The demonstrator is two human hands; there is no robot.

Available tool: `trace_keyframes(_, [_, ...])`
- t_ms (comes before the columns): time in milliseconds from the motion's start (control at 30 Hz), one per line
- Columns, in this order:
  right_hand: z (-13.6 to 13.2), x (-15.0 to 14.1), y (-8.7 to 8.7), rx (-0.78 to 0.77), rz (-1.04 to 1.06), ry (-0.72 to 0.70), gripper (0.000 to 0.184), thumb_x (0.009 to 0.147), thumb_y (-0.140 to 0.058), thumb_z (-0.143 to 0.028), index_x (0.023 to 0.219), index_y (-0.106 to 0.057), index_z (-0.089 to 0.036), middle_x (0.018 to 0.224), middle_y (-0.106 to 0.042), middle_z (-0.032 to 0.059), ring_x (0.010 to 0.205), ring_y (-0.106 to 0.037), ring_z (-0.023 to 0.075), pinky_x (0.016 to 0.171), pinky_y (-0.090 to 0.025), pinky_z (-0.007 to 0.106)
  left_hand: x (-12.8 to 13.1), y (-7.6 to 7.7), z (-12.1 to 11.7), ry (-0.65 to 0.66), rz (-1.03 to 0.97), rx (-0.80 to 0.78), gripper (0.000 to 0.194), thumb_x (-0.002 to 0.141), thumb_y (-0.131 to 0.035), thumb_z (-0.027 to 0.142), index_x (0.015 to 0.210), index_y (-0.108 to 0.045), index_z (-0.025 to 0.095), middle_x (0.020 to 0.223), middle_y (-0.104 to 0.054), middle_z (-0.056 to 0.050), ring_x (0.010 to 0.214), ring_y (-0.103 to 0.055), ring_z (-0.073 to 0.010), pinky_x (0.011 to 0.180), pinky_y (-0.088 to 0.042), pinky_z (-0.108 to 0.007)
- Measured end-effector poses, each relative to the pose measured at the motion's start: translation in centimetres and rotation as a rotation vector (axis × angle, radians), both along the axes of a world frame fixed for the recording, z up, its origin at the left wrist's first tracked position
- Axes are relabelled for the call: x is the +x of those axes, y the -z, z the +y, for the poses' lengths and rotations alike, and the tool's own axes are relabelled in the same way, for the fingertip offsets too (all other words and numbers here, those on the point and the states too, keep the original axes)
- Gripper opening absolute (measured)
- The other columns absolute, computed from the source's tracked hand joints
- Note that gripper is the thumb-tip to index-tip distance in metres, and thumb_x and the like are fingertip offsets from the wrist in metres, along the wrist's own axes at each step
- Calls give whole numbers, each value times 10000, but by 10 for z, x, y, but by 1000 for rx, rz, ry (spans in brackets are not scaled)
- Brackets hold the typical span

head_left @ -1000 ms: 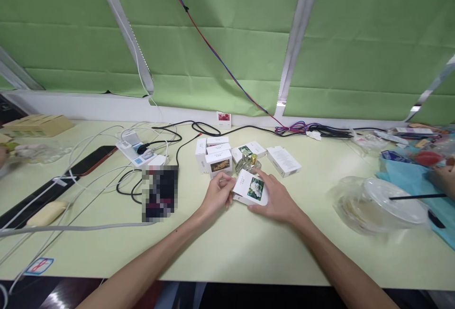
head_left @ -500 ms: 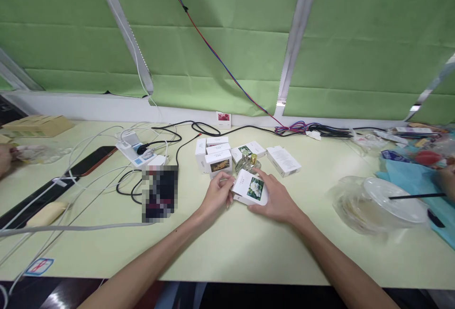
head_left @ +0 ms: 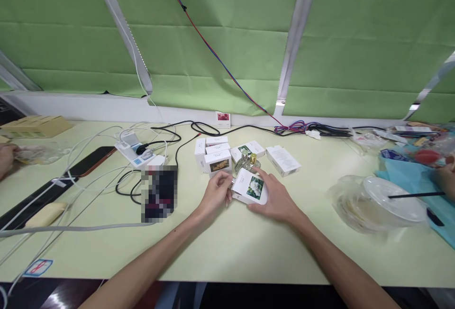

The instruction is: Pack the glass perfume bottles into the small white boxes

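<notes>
My right hand [head_left: 275, 198] grips a small white carton with a white-flower picture [head_left: 250, 187], thumb at the near edge and fingers round its right end. At the carton's left end, my left hand [head_left: 215, 192] is closed in a pinch. A sliver of something shiny shows by its fingertips, mostly hidden, so I cannot tell what it is. Just behind the carton are small glass perfume bottles, one with a gold cap [head_left: 253, 158] and one with a silver cap [head_left: 244, 156].
Several white cartons [head_left: 218, 162] stand left of the bottles. A carton [head_left: 283, 160] lies to the right. Cables, a power strip [head_left: 130, 153] and a pixelated dark object [head_left: 159, 194] are on the left. A bagged lidded bowl [head_left: 391, 202] stands right. Other people's hands show at both edges.
My hands and the flower carton keep nearly the same place and pose. At the left edge, another person's hand has shifted slightly.
</notes>
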State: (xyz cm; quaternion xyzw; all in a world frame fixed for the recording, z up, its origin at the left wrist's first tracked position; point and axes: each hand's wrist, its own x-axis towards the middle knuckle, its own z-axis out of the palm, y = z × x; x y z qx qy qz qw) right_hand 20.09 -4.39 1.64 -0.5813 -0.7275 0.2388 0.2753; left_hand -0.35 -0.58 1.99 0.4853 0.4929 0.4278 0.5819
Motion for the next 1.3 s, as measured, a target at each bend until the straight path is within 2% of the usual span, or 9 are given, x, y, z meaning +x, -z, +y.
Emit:
trace_keyframes(400, [0, -1, -1, 0, 10, 10, 985, 691, -797, -412, 1539, -308, -299, 1148, -589, 84, 1074, -580, 298, 929, -464, 437, 0, 0, 0, 27, -5, -2, 347, 740, -751, 478, 747, -554, 192, 508, -523, 52, 372, -464, -84, 330, -334, -183])
trace_keyframes(833, [1, 2, 3, 25, 16, -39, 994, 691, -798, -408, 1543, -299, -293, 1259, -591, 96, 1155, -556, 303, 989, -450, 447, 0, -1, -1, 28, 14, -14, 369, 727, -764, 505, 752, -584, 184, 532, -511, 52, 367, -399, -55, 330, -247, -171])
trace_keyframes(1067, [0, 2, 2, 35, 18, -74, 961, 699, -790, -406, 1528, -324, -268, 1236, -604, 95, 1160, -552, 301, 988, -446, 438, -1, 3, 0, 46, 28, -39, 353, 753, -742, 508, 799, -592, 192, 494, -487, 61, 376, -368, -57, 342, -215, -166])
trace_keyframes(1300, [-2, 0, 1, 52, 33, -99, 950, 700, -790, -392, 1521, -330, -262, 1242, -609, 90, 1156, -557, 295, 984, -446, 424, -1, 3, 1, 72, -5, -30, 395, 718, -762, 537, 791, -600, 184, 522, -509, 61, 347, -350, -42, 343, -171, -175])
